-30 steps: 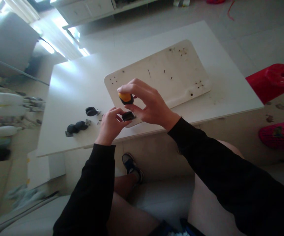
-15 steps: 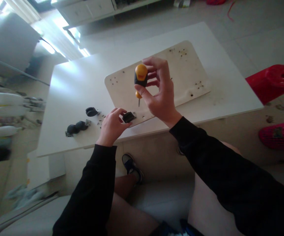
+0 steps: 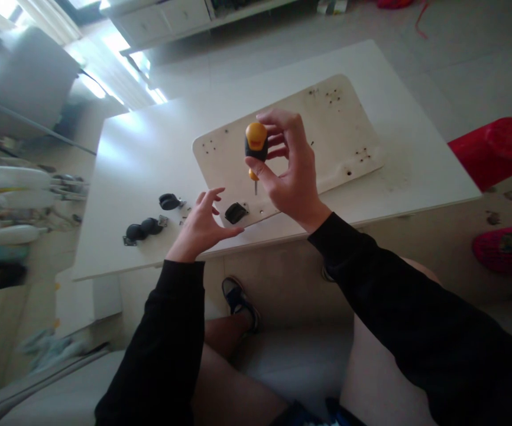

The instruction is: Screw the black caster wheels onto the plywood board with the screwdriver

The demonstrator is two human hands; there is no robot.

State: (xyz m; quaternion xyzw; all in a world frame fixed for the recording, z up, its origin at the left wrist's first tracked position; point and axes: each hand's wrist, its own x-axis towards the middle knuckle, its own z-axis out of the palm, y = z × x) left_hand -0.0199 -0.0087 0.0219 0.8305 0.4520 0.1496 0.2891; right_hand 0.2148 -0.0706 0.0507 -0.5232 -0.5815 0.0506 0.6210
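My right hand (image 3: 294,171) grips a yellow-and-black screwdriver (image 3: 256,142) by its handle, shaft pointing down over a cream board (image 3: 300,136). On the board's near left corner sits a black caster wheel (image 3: 235,213) with a metal plate. Around that caster, my left hand (image 3: 200,225) is open, thumb and fingers spread apart and not gripping it. Left of this hand, on the white table (image 3: 118,177), lie a single black caster (image 3: 169,201) and two more casters (image 3: 143,229) side by side. Several small screws (image 3: 184,218) are partly hidden behind the left hand.
Groups of small holes mark the board's corners. A red plastic stool (image 3: 495,151) and a pink woven item (image 3: 504,245) are on the floor at the right. A white cabinet (image 3: 162,23) stands beyond the table.
My left hand has let go of the caster on the board, its fingers spreading apart. The right hand keeps the screwdriver in nearly the same place. The whole view has shifted slightly.
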